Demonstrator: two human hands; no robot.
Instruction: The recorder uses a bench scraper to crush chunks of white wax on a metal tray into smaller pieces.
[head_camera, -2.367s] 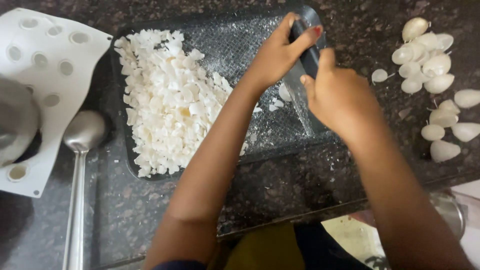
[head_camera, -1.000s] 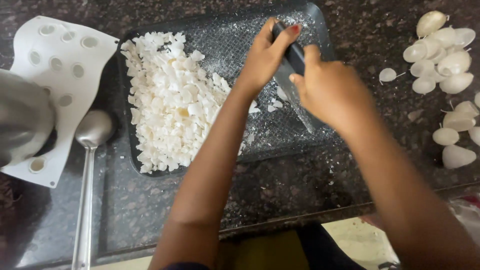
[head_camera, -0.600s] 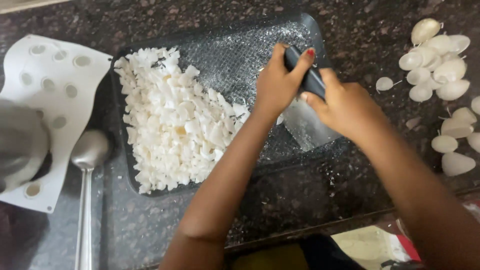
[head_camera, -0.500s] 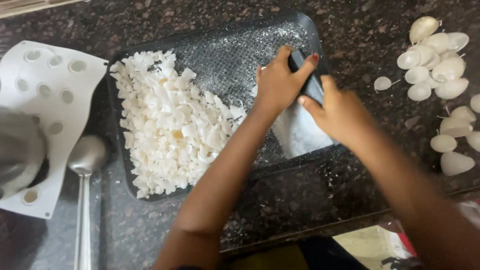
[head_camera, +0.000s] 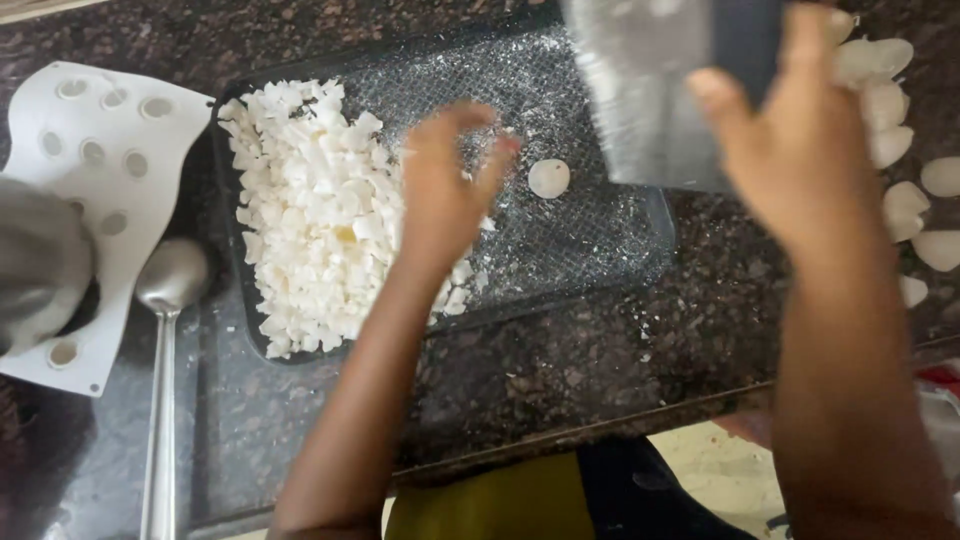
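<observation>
The right hand (head_camera: 800, 140) grips a broad blade (head_camera: 650, 90), raised at one o'clock over the tray (head_camera: 640, 240). The left hand (head_camera: 445, 190), fingers spread and empty, hovers beside the white piece (head_camera: 548, 178) at centre; bring the blade down carelessly and it could nick those fingers.

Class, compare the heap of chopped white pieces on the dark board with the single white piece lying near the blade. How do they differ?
The heap is many small cut chunks piled together; the single piece is one whole, rounded piece. The heap fills the board's left side; the single piece lies alone toward the right. Both are white and rest on the board.
</observation>
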